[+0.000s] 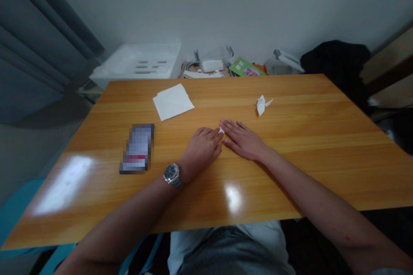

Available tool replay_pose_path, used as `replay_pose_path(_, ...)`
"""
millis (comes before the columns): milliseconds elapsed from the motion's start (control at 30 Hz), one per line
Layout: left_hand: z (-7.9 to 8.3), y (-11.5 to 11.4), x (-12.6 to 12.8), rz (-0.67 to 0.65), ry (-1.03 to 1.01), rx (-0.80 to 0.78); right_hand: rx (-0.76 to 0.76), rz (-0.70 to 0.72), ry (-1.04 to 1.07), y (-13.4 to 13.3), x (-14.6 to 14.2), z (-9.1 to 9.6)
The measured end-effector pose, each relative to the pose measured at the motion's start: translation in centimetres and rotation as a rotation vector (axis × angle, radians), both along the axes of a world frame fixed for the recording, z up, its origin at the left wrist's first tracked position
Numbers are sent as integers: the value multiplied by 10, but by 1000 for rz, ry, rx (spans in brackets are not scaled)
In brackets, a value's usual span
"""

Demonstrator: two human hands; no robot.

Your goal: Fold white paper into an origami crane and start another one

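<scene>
A small piece of white folded paper (221, 130) lies on the wooden table, mostly covered by fingertips, so its shape is hidden. My left hand (202, 148), with a metal watch on its wrist, has its fingers bent and closed on the paper's left side. From the other side my right hand (243, 139) rests flat on the table, fingers stretched out, its fingertips touching the paper. A white paper crane (262, 105) sits beyond my right hand. Farther back on the left are white paper sheets (173, 102), slightly fanned.
A phone (138, 148), blurred out, lies left of my left hand. Past the table's (306, 137) far edge stand a white plastic bin (138, 60), a green booklet (247, 67) and a clear container (284, 63). A grey curtain hangs at the left.
</scene>
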State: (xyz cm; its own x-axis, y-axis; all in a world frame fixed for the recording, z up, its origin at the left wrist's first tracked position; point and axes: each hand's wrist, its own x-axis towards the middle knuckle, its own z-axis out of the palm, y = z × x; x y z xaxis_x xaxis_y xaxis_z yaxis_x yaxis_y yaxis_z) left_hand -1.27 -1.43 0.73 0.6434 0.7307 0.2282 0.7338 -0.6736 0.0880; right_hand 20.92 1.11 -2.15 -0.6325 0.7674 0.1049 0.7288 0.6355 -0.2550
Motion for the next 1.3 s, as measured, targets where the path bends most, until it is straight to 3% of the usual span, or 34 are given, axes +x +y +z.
replay_pose_path(667,-11,14,-6,14,-128,-41,2,-32,46,0,0,-2)
replay_pose_path(967,-11,24,-17,27,-210,-112,9,24,106,-3,6,8)
replay_pose_path(1300,-15,28,-22,102,-271,-114,41,93,162,-8,4,8)
